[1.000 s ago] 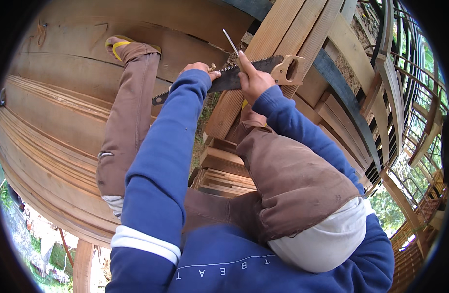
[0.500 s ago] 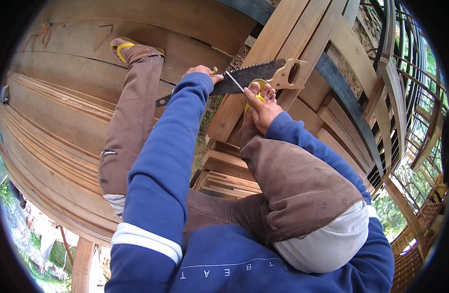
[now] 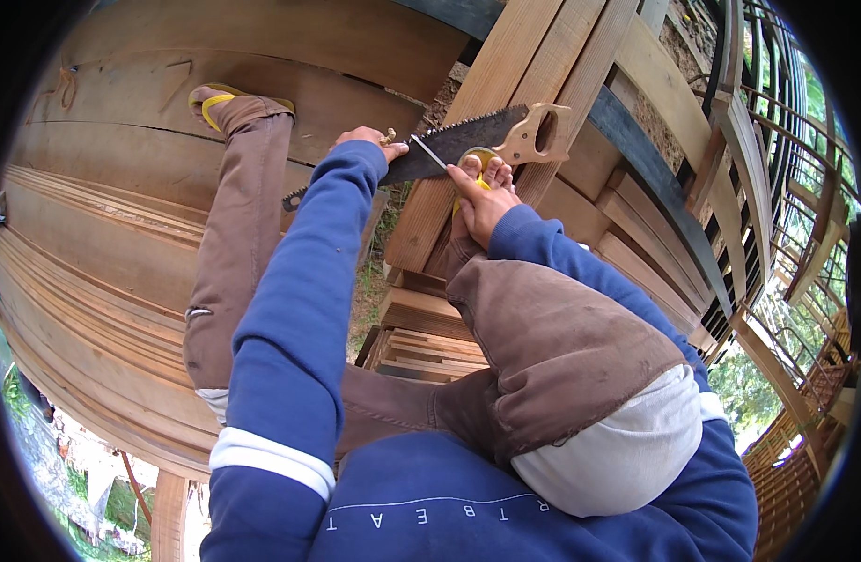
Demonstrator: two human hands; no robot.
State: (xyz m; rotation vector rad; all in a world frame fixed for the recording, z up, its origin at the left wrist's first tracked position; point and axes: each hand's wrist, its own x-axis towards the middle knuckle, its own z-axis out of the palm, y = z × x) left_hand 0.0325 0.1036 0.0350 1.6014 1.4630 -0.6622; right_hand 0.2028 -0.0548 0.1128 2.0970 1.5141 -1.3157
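Underneath, planks [image 3: 507,56], sandalled foot [image 3: 491,170] crowding saw [image 3: 484,131], hands [image 3: 486,208] grasping: left saw, right slim rod [image 3: 429,153]

The blue left sleeve [image 3: 290,290] is hiding some of the dark, toothed saw [image 3: 477,137]. The bare right hand [image 3: 488,208] is covering one end of the thin, white rod [image 3: 430,152]. Long brown boards [image 3: 500,56] are going past the top edge.
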